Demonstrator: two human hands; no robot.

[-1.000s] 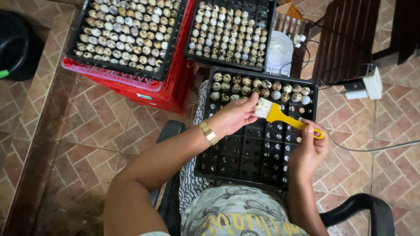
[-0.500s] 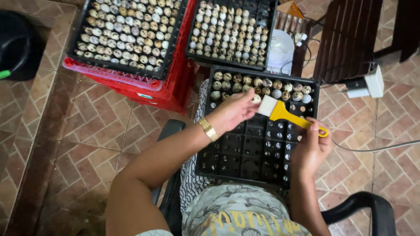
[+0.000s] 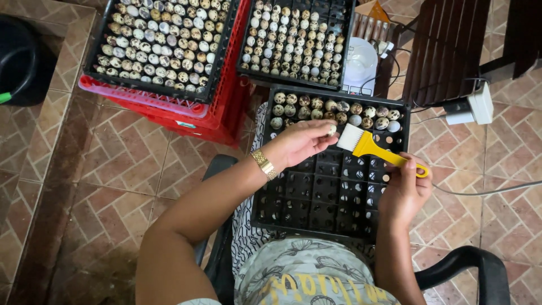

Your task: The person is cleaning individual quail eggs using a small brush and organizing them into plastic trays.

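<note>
Far left: dark round container (image 3: 20, 59) on the tiled floor (image 3: 113, 169), partly cut off by the frame edge.
Upper left: black egg tray (image 3: 223, 53) packed with small speckled eggs, resting on a red plastic crate (image 3: 169, 110).
Upper middle: second black tray (image 3: 344, 39), also full of speckled eggs, just beside the first.
Lap tray: third black grid tray (image 3: 316, 197) across the person's knees — only its far two rows hold eggs, the rest of the cells are bare.
Left hand (image 3: 302, 141): reaches over the lap tray, fingers pinched shut around one small speckled egg (image 3: 332, 130) (thumb and fingertips hide most of it); gold wristwatch (image 3: 263, 164) on the wrist.
Egg position: held above the tray's near-left filled rows, just beside the brush bristles.
Brush (image 3: 370, 146): yellow handle, pale flat bristles pointing at the egg, close to touching it — contact cannot be told.
Right hand (image 3: 406, 192): closed around the looped end of the brush handle, thumb on top.
Upper right of middle: white lidded tub (image 3: 361, 62) behind the lap tray.
Right: dark slatted wooden furniture (image 3: 451, 45); white power adapter (image 3: 471, 107) with cables on the floor.
Bottom right: black chair arm (image 3: 468, 265).
</note>
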